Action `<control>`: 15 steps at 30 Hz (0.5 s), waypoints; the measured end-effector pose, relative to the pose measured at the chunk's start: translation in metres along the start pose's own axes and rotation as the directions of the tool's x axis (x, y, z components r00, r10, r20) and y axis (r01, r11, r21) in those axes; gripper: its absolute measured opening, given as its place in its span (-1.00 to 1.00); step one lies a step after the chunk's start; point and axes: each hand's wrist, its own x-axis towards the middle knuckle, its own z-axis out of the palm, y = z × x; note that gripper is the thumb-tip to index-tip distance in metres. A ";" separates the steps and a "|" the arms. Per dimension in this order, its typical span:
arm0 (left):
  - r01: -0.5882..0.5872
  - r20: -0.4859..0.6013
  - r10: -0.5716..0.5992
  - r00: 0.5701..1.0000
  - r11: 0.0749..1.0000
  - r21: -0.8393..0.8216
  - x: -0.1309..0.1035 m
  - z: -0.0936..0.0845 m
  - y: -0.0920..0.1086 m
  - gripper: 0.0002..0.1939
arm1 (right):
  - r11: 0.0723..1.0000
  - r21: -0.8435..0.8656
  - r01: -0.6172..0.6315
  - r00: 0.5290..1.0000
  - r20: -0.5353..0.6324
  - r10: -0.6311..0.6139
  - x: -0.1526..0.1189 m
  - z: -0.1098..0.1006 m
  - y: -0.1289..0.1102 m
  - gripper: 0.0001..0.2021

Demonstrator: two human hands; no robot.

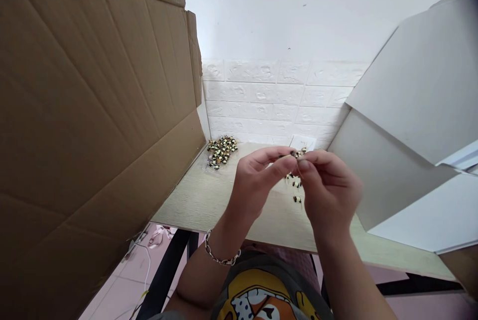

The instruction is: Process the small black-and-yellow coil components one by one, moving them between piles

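My left hand (257,175) and my right hand (324,180) meet above the table, thumbs and forefingers pinched together. Between the fingertips is a small dark piece (295,154), mostly hidden by them. A thin strand hangs near my right thumb. Below and behind the hands lie several small black and pale-yellow pieces, one of them (297,199) nearest the front. A heap of similar yellow and black pieces (223,150) rests on clear plastic at the back left of the table.
The pale wooden table (194,200) runs up to a white brick-patterned wall (261,93). A large cardboard sheet (93,86) stands at the left, white panels (418,86) at the right. White paper (303,142) lies behind the hands.
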 end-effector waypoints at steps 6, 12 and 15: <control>0.312 0.190 -0.255 0.948 0.860 -0.405 0.004 -0.002 -0.009 -0.78 | 0.928 -0.280 0.247 0.969 0.074 -0.235 0.004 0.003 -0.005 -0.90; 0.505 0.328 -0.394 0.859 0.539 -0.674 0.002 0.000 -0.006 -0.83 | 0.813 -0.457 0.361 0.931 0.133 -0.339 0.009 0.003 -0.005 -0.90; 0.541 0.361 -0.430 0.828 0.443 -0.715 0.003 0.000 -0.008 -0.81 | 0.777 -0.498 0.385 0.921 0.149 -0.361 0.012 0.003 -0.002 -0.91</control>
